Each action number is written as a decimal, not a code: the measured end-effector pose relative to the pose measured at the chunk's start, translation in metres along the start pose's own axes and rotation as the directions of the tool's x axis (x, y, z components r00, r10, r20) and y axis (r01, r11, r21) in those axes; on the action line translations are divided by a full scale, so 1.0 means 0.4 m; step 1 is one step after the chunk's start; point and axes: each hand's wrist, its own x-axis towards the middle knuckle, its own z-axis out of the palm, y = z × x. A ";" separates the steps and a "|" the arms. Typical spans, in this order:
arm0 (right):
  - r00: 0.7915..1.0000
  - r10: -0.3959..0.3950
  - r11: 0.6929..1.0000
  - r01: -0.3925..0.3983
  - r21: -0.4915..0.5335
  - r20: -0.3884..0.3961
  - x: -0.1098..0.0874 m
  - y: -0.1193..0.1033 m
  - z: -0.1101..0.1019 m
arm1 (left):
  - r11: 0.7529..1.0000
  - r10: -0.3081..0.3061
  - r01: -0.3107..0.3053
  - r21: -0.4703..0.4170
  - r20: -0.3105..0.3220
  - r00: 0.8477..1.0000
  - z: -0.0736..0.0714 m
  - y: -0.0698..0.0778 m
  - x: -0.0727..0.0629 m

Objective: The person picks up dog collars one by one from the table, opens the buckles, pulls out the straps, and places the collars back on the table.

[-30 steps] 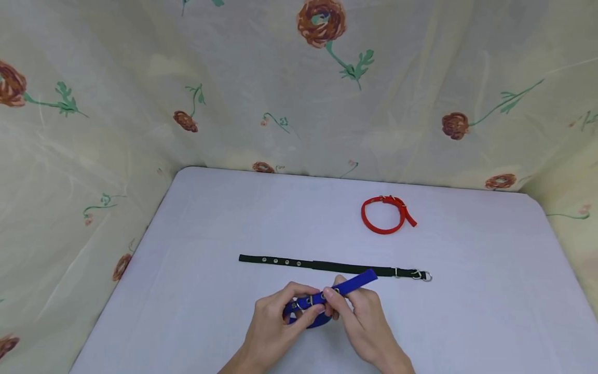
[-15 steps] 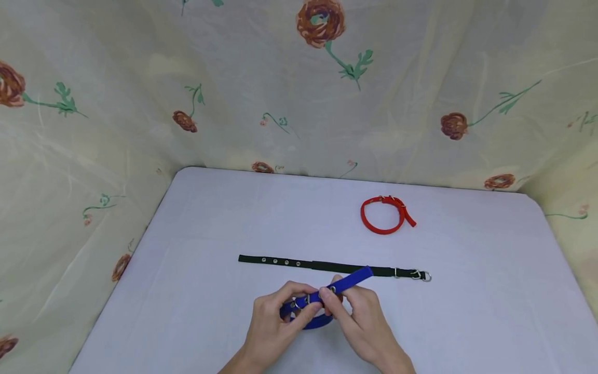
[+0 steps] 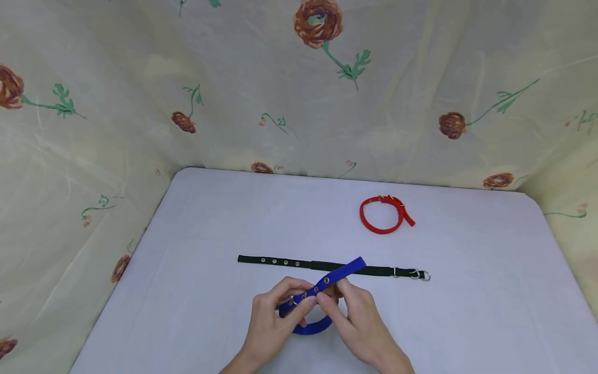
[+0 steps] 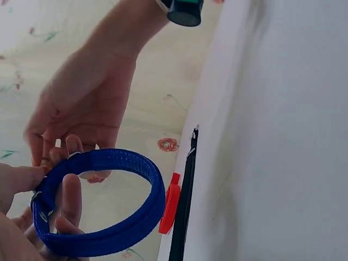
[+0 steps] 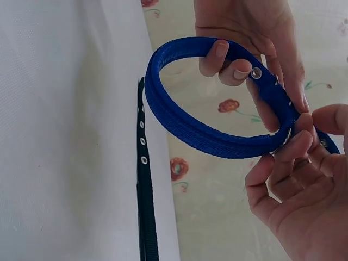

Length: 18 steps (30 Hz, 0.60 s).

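Note:
Both hands hold a blue collar (image 3: 314, 328) bent into a loop above the table, its free end with metal eyelets pointing up and to the right. My left hand (image 3: 273, 319) pinches the collar on its left side, near the buckle, between thumb and fingers. My right hand (image 3: 357, 319) grips it close to the overlap, thumb in front. In the right wrist view the loop of the blue collar (image 5: 201, 133) hangs round and open, with fingers of the left hand (image 5: 244, 60) curled over its band. The buckle is mostly hidden by fingertips.
A black collar (image 3: 355, 268) lies stretched out just beyond the hands, eyelets at its left, buckle and ring at its right. Farther back, a red collar (image 3: 380, 231) is fastened in a loop. Flowered cloth (image 3: 233, 78) hangs behind the white table (image 3: 187, 218).
The blue collar's free end has swung up and left, and more eyelets show. The loop below looks wider. The right hand's fingers have shifted along the strap; the black and red collars stay put.

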 end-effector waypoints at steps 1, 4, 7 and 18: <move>1.000 0.002 1.000 -0.002 0.009 0.002 0.000 0.001 0.000 | 1.000 -0.023 0.024 -0.017 0.006 1.000 -0.001 0.000 0.000; 1.000 0.006 0.999 -0.006 0.034 0.002 0.000 0.002 0.002 | 0.994 -0.085 0.087 -0.063 0.024 0.996 -0.003 0.001 0.001; 1.000 0.010 0.999 -0.009 0.049 -0.009 0.001 0.004 0.003 | 0.981 -0.159 0.164 -0.108 0.051 0.986 -0.006 0.003 0.004; 0.981 0.192 0.977 -0.190 0.097 -0.011 0.007 -0.003 0.007 | 0.852 -0.390 0.425 -0.307 0.169 0.905 -0.011 0.001 0.013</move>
